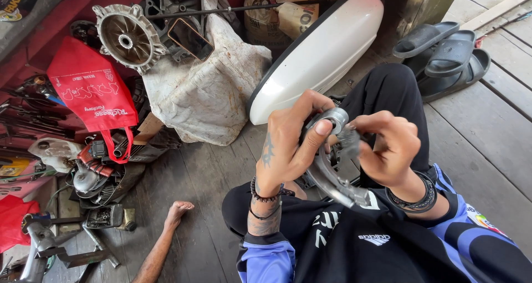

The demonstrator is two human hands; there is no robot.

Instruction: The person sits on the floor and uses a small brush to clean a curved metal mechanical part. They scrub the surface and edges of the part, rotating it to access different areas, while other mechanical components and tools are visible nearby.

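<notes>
**Turning a metal part between both hands, scrap and spares all around**

Scanning from the left edge, I see a red cloth bag (91,92) lying over a heap of dark tools and engine bits, with a finned round metal housing (128,37) propped behind it and a dirty white cloth (208,92) draped over more castings. Low on the plank floor (205,178) a bare foot (178,210) of someone else pokes in; it is not mine.

Near the middle, my left hand (288,144) is closed around the grey metal part (332,161), thumb pressed across the ring at its top end. The part hangs in the air above my lap, in front of the long white body panel (318,53) that leans behind it. Its curved arm runs down from the ring to a blocky lower end near my chest.

My right hand (390,147) is curled on the part's right side, fingers bent in against it; I cannot tell how firmly it grips.

By my judgement the part is solid cast metal: stiff, fairly heavy for its bulk, likely greasy and so slippery. The ring and the thick lower end look the surest places to hold.

Farthest right, black sandals (449,53) sit on the planks.
</notes>
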